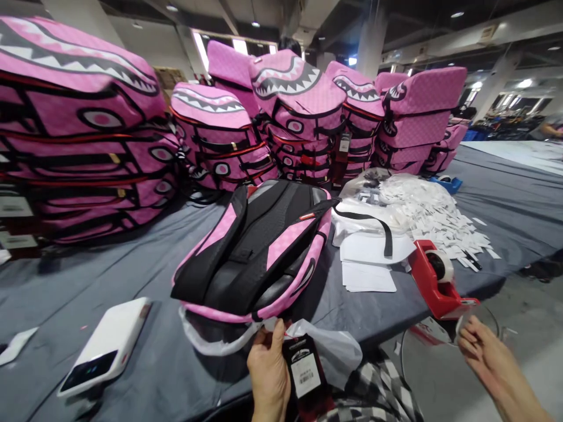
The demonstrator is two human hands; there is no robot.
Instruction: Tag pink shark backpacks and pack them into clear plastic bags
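A pink and black backpack (246, 246) lies with its straps up on the table in front of me. Clear plastic (334, 349) spreads from under its near end. My left hand (270, 366) is closed at that near edge, pinching the plastic between thumb and fingers. Beside it hangs a black tag (305, 375) with a white barcode label, on a red cord. Off to the right, my right hand (488, 346) is closed in a pinch on a strip of clear tape (464, 319), just in front of the red tape dispenser (433, 284).
Stacked pink backpacks (299, 111) line the table's back and left. A white power bank (108, 346) lies at the left. Right of the backpack are white cards (368, 276), a heap of white slips (440, 217) and a blue tape dispenser (446, 183). The table edge (497, 284) runs diagonally at right.
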